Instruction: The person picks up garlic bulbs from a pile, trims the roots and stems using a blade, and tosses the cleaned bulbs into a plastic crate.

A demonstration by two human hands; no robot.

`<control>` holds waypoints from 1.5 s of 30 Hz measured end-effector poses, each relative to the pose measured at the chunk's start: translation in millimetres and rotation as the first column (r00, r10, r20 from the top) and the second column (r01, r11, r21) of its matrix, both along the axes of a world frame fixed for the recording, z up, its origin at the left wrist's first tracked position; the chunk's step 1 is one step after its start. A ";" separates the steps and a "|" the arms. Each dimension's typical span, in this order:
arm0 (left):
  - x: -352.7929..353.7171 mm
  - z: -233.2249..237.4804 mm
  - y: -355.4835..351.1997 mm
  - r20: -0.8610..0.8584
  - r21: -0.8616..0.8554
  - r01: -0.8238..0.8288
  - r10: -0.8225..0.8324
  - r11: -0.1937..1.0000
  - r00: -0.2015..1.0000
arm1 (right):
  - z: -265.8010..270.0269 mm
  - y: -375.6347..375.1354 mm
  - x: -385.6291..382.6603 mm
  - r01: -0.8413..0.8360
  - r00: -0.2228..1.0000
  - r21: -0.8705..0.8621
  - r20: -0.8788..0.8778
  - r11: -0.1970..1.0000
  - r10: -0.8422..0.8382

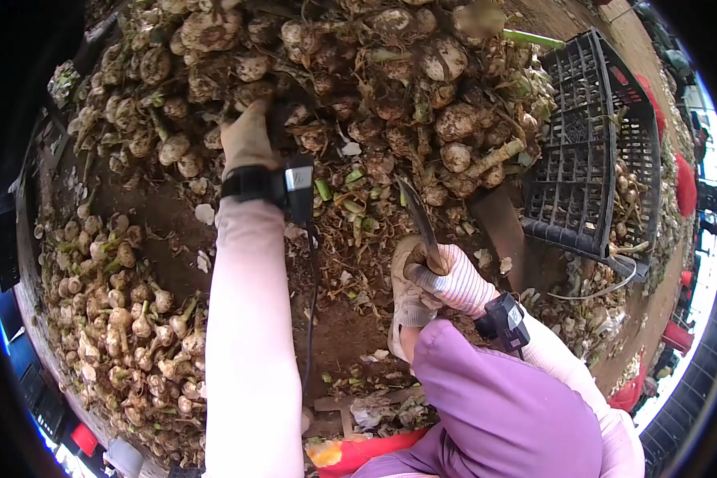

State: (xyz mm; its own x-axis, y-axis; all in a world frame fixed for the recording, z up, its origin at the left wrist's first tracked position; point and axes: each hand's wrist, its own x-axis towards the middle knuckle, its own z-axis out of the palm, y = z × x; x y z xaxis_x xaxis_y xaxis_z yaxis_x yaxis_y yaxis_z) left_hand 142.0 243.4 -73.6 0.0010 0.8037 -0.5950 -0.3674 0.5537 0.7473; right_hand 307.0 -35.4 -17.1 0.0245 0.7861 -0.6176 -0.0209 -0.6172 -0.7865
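My left hand [248, 139], in a pale glove, reaches into a large heap of soil-covered garlic bulbs [458, 121]. Its fingers are hidden among the bulbs, so I cannot see whether they grip one. My right hand [458, 279], in a striped knit glove, is closed around the handle of a curved knife [419, 213], the blade pointing up towards the heap. This hand rests by my shoe [406, 299], in front of my bent knee in purple trousers. Cut green stem pieces [352, 205] and dry leaf scraps lie between both hands.
At the right a black plastic crate [569, 151] stands tilted against the heap. A second pile of cleaner, trimmed garlic bulbs [119, 319] spreads at the left. Loose skins and scraps cover the brown ground. A cable hangs from my left wrist device [298, 187].
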 end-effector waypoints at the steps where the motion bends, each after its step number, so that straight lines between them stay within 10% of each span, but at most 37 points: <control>1: 2.3 -0.3 0.6 0.005 -0.010 0.004 -0.004 1.000 1.000 | 3.0 0.1 2.2 0.004 1.000 -0.010 0.005 1.000 -0.004; 5: -14.9 0.2 -26.7 -0.221 0.009 0.333 -0.323 0.943 0.920 | 7.4 6.9 12.2 -0.042 0.995 -0.022 0.089 0.999 0.043; 7: -29.3 0.6 -70.6 0.108 0.263 0.433 -0.473 0.862 0.874 | -4.3 2.8 17.4 -0.092 0.984 0.073 0.160 0.993 0.079; 11: -56.9 47.2 -148.7 0.189 0.156 0.577 -0.598 0.801 0.779 | 21.7 15.4 16.4 -0.186 0.967 -0.049 0.166 0.981 0.192; 15: -65.3 79.8 -190.8 0.348 0.121 0.542 -0.547 0.831 0.761 | 20.9 23.8 16.2 -0.559 0.762 0.253 0.532 0.790 0.369; 19: -54.2 102.4 -205.7 -0.291 0.036 0.734 -0.695 0.679 0.657 | 43.7 41.2 7.9 -0.768 0.571 0.191 0.638 0.612 0.517; 23: -53.6 85.2 -225.0 -0.201 0.216 0.622 -0.589 0.753 0.783 | 46.1 43.2 3.4 -0.794 0.566 0.258 0.644 0.550 0.515; 25: -48.0 85.7 -231.3 -0.577 0.379 0.721 -0.462 0.580 0.674 | 44.6 42.1 3.3 -0.797 0.556 0.237 0.647 0.555 0.522; 26: -44.0 93.6 -232.1 -0.576 0.377 0.723 -0.465 0.579 0.672 | 43.5 41.3 3.9 -0.797 0.555 0.237 0.651 0.556 0.518; 28: -36.6 115.1 -230.2 0.119 0.129 0.469 -0.483 0.874 0.867 | 39.7 39.3 5.3 -0.796 0.554 0.234 0.654 0.558 0.516; 31: -40.7 94.7 -234.3 -0.386 0.168 0.807 -0.716 0.566 0.582 | 26.8 34.3 8.8 -0.760 0.602 0.273 0.637 0.590 0.481; 41: -49.2 97.2 -235.2 -0.019 0.147 0.752 -0.758 0.643 0.652 | -15.7 25.4 2.6 -0.793 0.589 0.328 0.631 0.513 0.505; 43: -55.9 94.2 -225.1 -0.866 0.332 0.933 -0.437 -0.138 0.243 | -14.1 28.2 6.0 -0.808 0.566 0.283 0.619 0.517 0.545; 44: -60.7 91.0 -232.4 -0.866 0.334 0.931 -0.438 -0.144 0.243 | -19.0 28.8 13.2 -0.763 0.598 0.209 0.588 0.611 0.545; 45: -71.1 84.3 -248.8 -0.296 0.356 0.875 -0.849 0.327 0.438 | -26.0 29.0 21.9 -0.707 0.632 0.131 0.557 0.695 0.539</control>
State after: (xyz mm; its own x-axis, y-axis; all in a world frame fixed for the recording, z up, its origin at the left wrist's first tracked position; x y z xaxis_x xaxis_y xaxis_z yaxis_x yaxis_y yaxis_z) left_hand 70.9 -5.4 10.7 0.8263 0.5090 -0.2414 0.1702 0.1828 0.9683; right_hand 328.9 -6.3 -43.1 -0.3454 0.8537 -0.3899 0.6718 -0.0651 -0.7378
